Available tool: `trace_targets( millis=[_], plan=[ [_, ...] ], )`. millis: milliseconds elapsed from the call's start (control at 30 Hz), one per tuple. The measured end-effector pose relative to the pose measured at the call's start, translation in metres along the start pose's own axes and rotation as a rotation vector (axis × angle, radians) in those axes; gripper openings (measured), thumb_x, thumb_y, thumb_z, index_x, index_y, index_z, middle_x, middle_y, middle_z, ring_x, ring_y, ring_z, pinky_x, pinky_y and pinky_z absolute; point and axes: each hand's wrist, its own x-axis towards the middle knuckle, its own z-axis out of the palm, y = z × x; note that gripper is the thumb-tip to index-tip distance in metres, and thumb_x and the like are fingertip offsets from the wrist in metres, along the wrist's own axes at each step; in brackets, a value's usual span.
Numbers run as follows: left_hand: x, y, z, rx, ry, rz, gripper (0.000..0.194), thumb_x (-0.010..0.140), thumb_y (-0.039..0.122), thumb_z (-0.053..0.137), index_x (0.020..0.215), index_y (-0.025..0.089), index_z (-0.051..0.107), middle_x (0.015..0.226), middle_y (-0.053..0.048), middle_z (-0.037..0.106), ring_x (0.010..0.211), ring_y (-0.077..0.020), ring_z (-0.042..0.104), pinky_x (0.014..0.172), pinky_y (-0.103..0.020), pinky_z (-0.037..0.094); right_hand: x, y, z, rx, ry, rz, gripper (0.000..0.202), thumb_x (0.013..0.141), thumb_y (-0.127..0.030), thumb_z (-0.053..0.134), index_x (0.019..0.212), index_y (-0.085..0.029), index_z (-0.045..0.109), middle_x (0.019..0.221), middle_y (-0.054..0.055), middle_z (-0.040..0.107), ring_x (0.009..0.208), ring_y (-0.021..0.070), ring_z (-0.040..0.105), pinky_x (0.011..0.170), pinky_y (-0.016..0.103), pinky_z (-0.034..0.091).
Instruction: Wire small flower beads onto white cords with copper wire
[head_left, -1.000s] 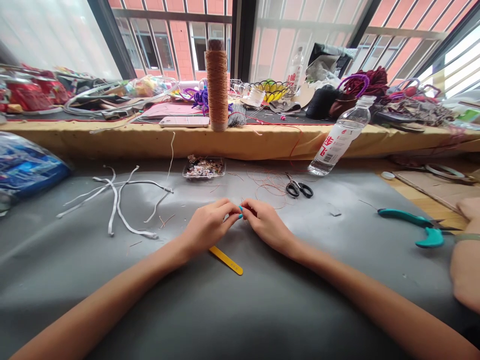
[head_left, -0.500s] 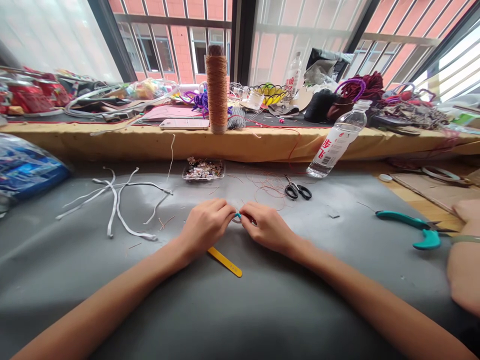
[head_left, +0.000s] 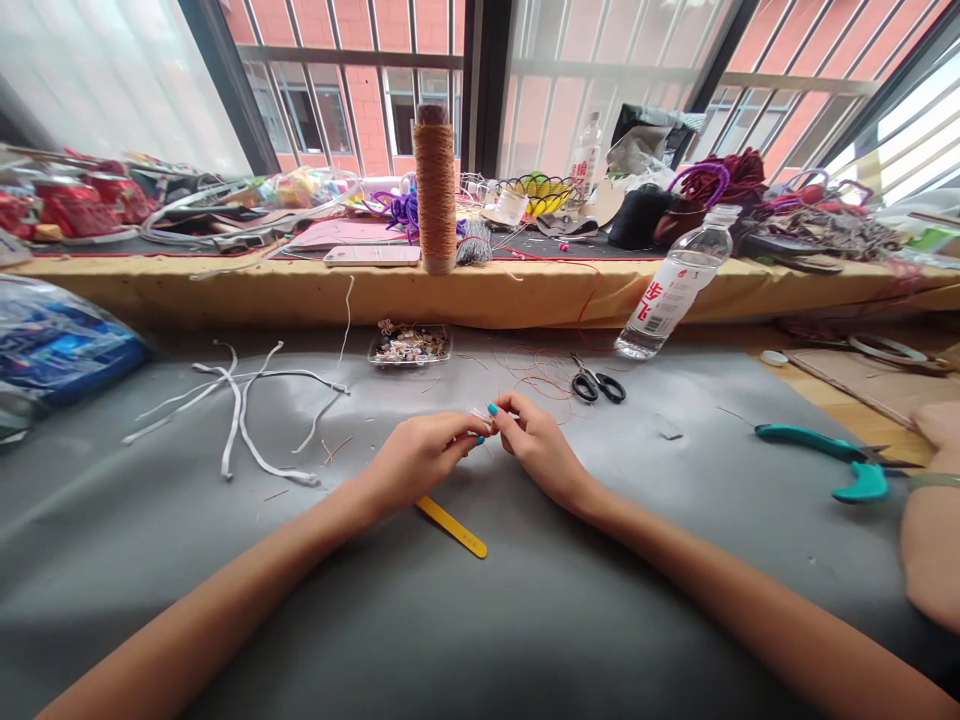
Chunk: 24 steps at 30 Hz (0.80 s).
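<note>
Head view, two hands [head_left: 420,455] [head_left: 538,452] pinching one whitish piece [head_left: 481,415], one yellow strip [head_left: 452,527] nearby

A small pale piece [head_left: 481,414] has risen between left hand [head_left: 424,452] and right hand [head_left: 541,452].

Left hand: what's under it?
A yellow strip pokes out on the grey mat; its far end, and anything else beneath, is hidden by the left hand.

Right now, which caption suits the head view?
Bare left grip and right grip meet at a small white piece above grey sheeting.
</note>
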Motion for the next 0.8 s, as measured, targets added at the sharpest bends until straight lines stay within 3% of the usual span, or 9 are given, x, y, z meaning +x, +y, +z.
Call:
trace_targets(
  millis=[200,300,467,600,700,800],
  plan=[
    [0.001,0.002,-0.002,0.108,-0.013,-0.108,0.021,0.083,0.024,0.043,0.078,0.018,0.063,0.075,-0.001,0.065,0.067,-0.0123,0.056,0.06,-0.021,0.039,0.003,-0.001,-0.003,0.156,-0.063,0.035,0.015,0.08,-0.031,0.043,0.071,-0.019,0.045,0.057,-0.005,0.04,0.048,0.0077,0.031,0.048,0.023,0.026],
    [-0.001,-0.001,0.0,0.141,0.016,-0.09,0.021,0.084,0.023,0.042,0.081,0.019,0.062,0.076,-0.001,0.064,0.067,-0.0118,0.055,0.06,-0.021,0.038,0.002,-0.003,-0.004,0.012,-0.13,-0.038,0.013,0.079,-0.026,0.042,0.069,-0.018,0.046,0.061,-0.003,0.045,0.053,0.0084,0.035,0.051,0.023,0.029],
    [-0.003,-0.006,0.004,0.537,0.085,0.099,0.025,0.086,0.017,0.037,0.081,0.018,0.061,0.073,-0.003,0.061,0.066,-0.0143,0.054,0.063,-0.026,0.035,0.0,0.001,-0.003,-0.484,-0.181,-0.293,0.014,0.079,-0.017,0.039,0.066,-0.018,0.043,0.064,0.0,0.045,0.059,0.0107,0.039,0.057,0.024,0.029],
    [-0.005,-0.005,0.004,0.773,0.108,0.259,0.025,0.086,0.014,0.036,0.075,0.016,0.059,0.068,-0.003,0.057,0.062,-0.0146,0.05,0.061,-0.028,0.031,-0.001,0.007,-0.001,-0.776,-0.19,-0.314,0.016,0.083,-0.017,0.035,0.07,-0.018,0.045,0.071,0.002,0.048,0.058,0.0116,0.039,0.055,0.025,0.026],
    [-0.006,-0.003,0.005,0.797,0.118,0.31,0.024,0.086,0.014,0.038,0.077,0.016,0.06,0.066,-0.002,0.056,0.06,-0.0144,0.048,0.06,-0.028,0.03,0.0,0.011,0.001,-0.804,-0.186,-0.278,0.018,0.085,-0.018,0.033,0.073,-0.018,0.045,0.074,0.003,0.049,0.06,0.0126,0.042,0.056,0.025,0.028],
    [-0.007,-0.002,0.008,0.765,0.132,0.329,0.025,0.086,0.016,0.038,0.078,0.016,0.061,0.066,-0.002,0.058,0.06,-0.0141,0.049,0.06,-0.028,0.032,0.002,0.015,0.002,-0.67,-0.132,-0.252,0.017,0.087,-0.019,0.031,0.076,-0.018,0.045,0.078,0.005,0.051,0.068,0.014,0.045,0.062,0.026,0.032]
  ],
)
